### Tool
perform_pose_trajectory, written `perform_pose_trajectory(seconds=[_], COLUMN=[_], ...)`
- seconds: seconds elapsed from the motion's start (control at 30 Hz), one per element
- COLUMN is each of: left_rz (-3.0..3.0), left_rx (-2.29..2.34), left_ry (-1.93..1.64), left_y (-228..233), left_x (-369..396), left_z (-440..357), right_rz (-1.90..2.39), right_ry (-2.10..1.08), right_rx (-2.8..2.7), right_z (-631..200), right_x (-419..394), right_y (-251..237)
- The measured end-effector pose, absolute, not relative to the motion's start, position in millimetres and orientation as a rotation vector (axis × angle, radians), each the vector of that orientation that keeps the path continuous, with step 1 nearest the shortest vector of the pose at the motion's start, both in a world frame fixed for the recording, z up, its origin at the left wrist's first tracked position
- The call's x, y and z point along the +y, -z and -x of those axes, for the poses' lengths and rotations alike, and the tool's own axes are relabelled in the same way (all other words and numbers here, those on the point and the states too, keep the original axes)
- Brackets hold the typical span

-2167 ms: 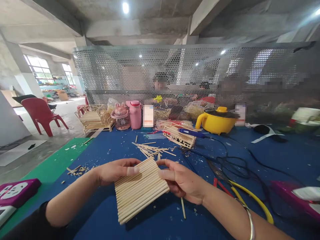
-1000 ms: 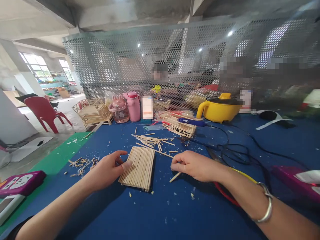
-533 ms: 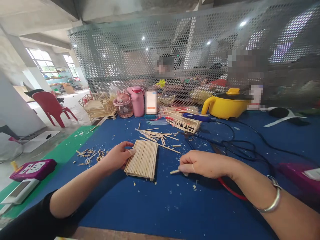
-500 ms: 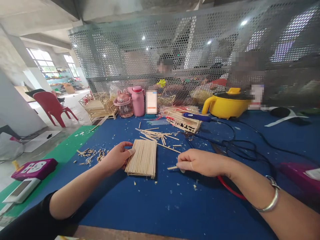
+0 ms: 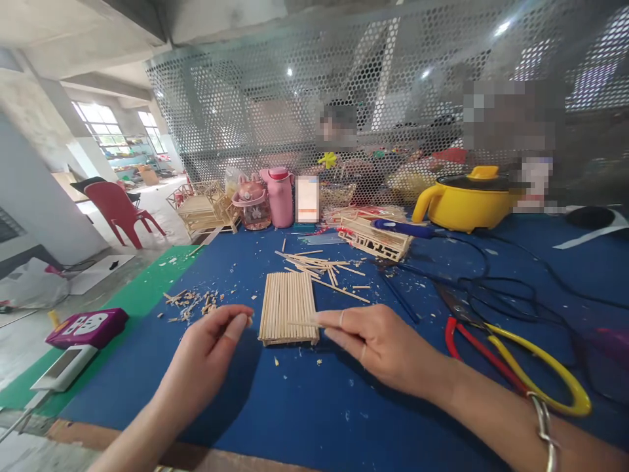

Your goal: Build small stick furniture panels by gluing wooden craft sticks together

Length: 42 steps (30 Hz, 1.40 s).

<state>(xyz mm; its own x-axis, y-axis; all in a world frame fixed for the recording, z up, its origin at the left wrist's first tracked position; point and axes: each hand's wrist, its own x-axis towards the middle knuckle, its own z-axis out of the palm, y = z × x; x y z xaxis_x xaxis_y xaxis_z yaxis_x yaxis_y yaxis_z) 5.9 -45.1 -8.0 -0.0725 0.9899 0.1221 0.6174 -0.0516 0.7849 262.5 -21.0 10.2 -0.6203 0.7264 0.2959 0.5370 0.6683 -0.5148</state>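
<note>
A small flat panel of thin wooden sticks [image 5: 287, 305] lies on the blue table in front of me, its sticks side by side on a low frame. My right hand [image 5: 388, 344] pinches a short wooden stick [image 5: 302, 322] between thumb and fingers, over the panel's right part. Left of the panel, apart from it, is my left hand [image 5: 211, 344], with thumb and fingertips pressed together. Whatever may be between those fingertips is too small to make out. Behind the panel lie several loose sticks [image 5: 324, 265]; short offcuts [image 5: 191, 305] are scattered beyond my left hand.
Cutters with red and yellow handles [image 5: 540, 360] lie by my right forearm. Behind are a stick-built piece [image 5: 376, 242], a blue-handled corded tool [image 5: 403, 228], a yellow pot [image 5: 469, 204] and a pink bottle [image 5: 280, 200]. A purple box [image 5: 88, 331] sits at left.
My left hand has let go of the panel and moved left and nearer to me. My right hand has brought its stick leftward over the panel. The view has shifted slightly.
</note>
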Motion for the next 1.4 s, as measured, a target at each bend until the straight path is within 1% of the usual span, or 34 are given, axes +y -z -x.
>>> perform_pose_trajectory(seconds=[0.17, 0.3, 0.4, 0.5, 0.77, 0.9, 1.1, 1.23, 1.4], left_rz=[-1.928, -1.927, -1.865, -1.838, -2.079, -2.123, -2.242, -2.192, -1.96], left_rx=[1.68, 1.698, 1.687, 1.713, 1.657, 1.738, 1.809, 1.839, 1.864], left_ry=[-1.052, -1.115, -1.128, -1.119, -1.143, -1.156, -1.156, -1.156, -1.085], left_y=[25, 30, 30, 29, 28, 32, 33, 33, 29], left_x=[-69, -67, -65, -63, -60, -62, -62, -61, -63], left_z=[-13, -15, -14, -14, -19, -21, -21, -22, -23], right_rz=[0.94, 0.886, 0.917, 0.932, 0.934, 0.897, 1.033, 1.048, 1.051], right_ry=[-0.149, 0.014, 0.063, 0.077, 0.091, -0.06, -0.253, -0.25, -0.197], right_rx=[-2.441, -2.406, -2.371, -2.383, -2.408, -2.381, -2.317, -2.315, -2.32], right_z=[-241, -233, -230, -227, -226, -236, -248, -245, -242], right_x=[-30, -27, -25, -25, -24, -26, -29, -28, -26], right_y=[6, 6, 5, 7, 8, 6, 4, 8, 9])
